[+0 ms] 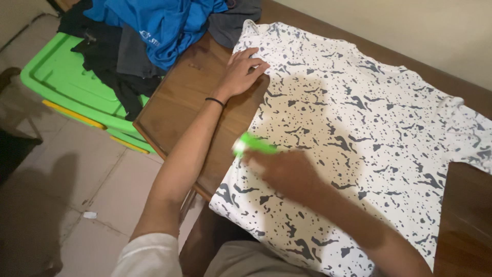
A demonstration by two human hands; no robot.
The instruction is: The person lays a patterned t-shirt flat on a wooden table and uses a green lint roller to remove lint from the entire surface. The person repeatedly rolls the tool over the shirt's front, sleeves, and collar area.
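A green plastic bin (61,77) sits far left under piled dark and blue clothes (154,25). The left hand (243,72) presses flat, fingers spread, on the white, grey-speckled T-shirt (359,128) spread across the brown wooden table (174,107). Nearer, the blurred right hand (287,172) seems to grip a small green object (253,143) over the shirt.

Pile of clothes (154,31), blue piece on top of dark ones, heaped at far left corner of brown wooden table (174,110), spilling onto green plastic bin lid (61,82) beside it, pale tiled floor (77,184) below.
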